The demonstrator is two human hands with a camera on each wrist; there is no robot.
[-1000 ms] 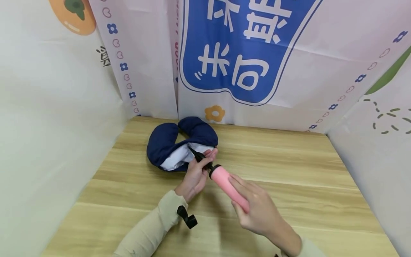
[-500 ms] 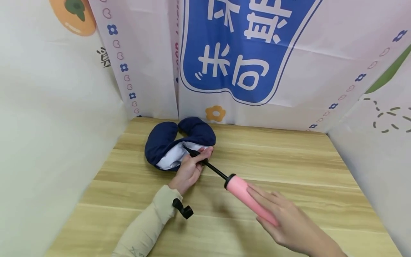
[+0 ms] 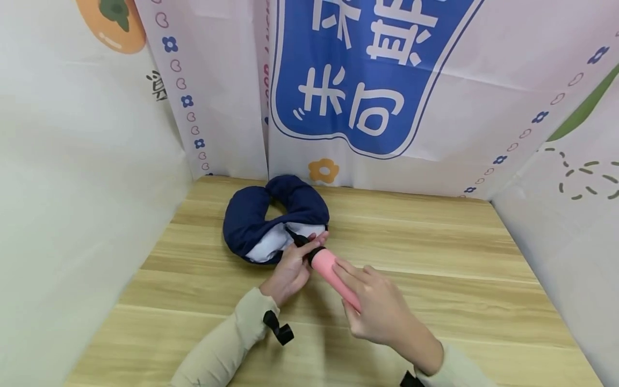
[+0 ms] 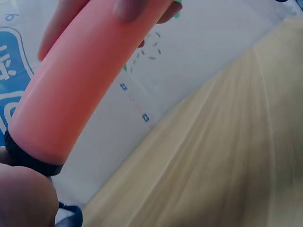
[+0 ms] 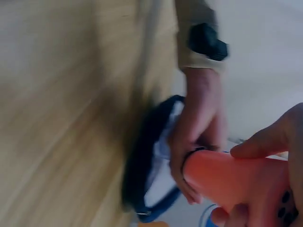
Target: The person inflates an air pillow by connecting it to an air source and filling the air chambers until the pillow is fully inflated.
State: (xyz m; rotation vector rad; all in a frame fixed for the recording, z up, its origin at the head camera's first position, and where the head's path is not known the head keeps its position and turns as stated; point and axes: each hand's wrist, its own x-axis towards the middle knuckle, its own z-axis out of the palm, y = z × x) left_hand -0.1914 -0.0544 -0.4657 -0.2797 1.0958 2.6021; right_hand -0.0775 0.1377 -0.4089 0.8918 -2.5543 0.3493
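Observation:
A navy U-shaped neck pillow (image 3: 246,217) lies on the table, its front cover parted to show a white inner bladder (image 3: 268,243). My left hand (image 3: 290,269) pinches the black nozzle end of a hand pump, whose thin tip (image 3: 290,232) points into the white inner part. Whether the tip sits in a valve cannot be made out. My right hand (image 3: 379,303) grips the pump's pink barrel (image 3: 333,274), slid up close to the left hand, so no black rod shows between them. In the right wrist view, the pink barrel (image 5: 222,175) meets the left hand's fingers.
The wood-grain table (image 3: 435,258) extends to the right and front. A printed cloth (image 3: 474,123) hangs behind the pillow, and pale walls stand at both sides. Black straps (image 3: 279,328) dangle from the wrists.
Half a second ago the barrel was drawn back, baring the black rod; now my right hand has pushed it forward against the left hand. The pillow has shifted slightly right.

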